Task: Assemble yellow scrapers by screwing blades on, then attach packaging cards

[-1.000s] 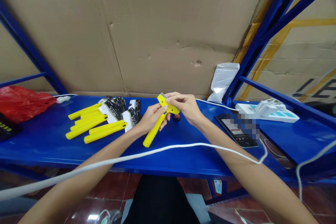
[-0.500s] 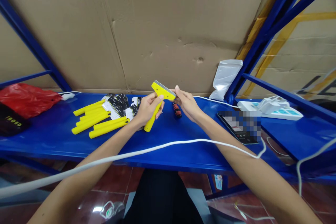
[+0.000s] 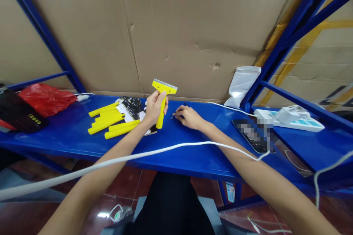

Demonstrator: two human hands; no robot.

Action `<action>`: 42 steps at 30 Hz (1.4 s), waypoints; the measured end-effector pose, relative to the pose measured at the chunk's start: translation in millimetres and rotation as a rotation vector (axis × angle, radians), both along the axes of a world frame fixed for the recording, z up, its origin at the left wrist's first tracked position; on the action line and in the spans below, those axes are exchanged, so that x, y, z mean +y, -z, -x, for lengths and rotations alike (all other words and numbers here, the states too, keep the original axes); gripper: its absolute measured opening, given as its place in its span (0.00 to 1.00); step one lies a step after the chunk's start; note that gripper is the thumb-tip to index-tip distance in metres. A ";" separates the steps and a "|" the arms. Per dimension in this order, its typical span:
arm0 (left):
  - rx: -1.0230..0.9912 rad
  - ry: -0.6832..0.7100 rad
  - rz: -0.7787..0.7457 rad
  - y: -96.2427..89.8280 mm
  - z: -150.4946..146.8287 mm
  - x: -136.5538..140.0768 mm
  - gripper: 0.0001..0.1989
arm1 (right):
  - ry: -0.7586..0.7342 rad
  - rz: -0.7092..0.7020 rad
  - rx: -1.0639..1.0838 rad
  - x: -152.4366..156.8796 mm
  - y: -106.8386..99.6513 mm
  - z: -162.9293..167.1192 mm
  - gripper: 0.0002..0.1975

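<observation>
My left hand (image 3: 156, 106) is closed around the yellow handle of a scraper (image 3: 163, 88), held upright above the table with its metal blade edge at the top. My right hand (image 3: 190, 117) is down at the tabletop, thumb and fingers drawn together in a pinch. Beside its fingertips lie several tiny shiny pieces (image 3: 172, 116) that look like screws. Whether one is between the fingers I cannot tell. To the left of my left hand several yellow handles (image 3: 106, 123) lie in a pile, with black-and-white printed cards (image 3: 131, 108) against them.
A white cable (image 3: 165, 149) crosses in front of both forearms. On the right of the blue table (image 3: 193, 158) are a phone (image 3: 252, 136) and a white power strip (image 3: 311, 123). A red plastic bag (image 3: 46, 99) and black pouch sit left. Cardboard (image 3: 176, 36) stands behind.
My right hand has left the scraper and come down to the tabletop. My left hand keeps the scraper, now turned more upright. The red-and-black screwdriver seen earlier is out of sight.
</observation>
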State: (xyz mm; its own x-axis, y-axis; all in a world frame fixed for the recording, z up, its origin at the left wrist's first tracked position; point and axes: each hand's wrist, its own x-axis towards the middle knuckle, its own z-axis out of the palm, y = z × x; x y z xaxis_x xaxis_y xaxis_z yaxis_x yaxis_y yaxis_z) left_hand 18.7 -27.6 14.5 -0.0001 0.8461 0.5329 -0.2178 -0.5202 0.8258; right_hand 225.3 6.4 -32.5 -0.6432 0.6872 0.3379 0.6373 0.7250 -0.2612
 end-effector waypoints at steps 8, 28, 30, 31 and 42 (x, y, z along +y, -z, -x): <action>0.007 0.025 0.030 7.0 -0.8 5.1 0.22 | -0.027 0.026 -0.016 5.7 -6.6 -2.4 0.08; 0.037 0.087 0.106 9.7 -7.4 1.8 0.18 | 0.087 -0.047 0.329 -4.0 -15.0 -5.0 0.04; 0.010 0.078 0.120 10.5 -7.0 3.3 0.17 | 0.119 -0.156 0.540 -7.9 -21.4 -7.4 0.04; 0.002 0.074 0.132 11.0 -6.9 4.0 0.17 | 0.123 -0.213 0.648 -10.4 -25.0 -8.0 0.04; 0.063 0.120 0.273 19.2 -13.4 0.1 0.18 | 0.107 -0.332 0.845 -24.2 -35.6 -2.2 0.04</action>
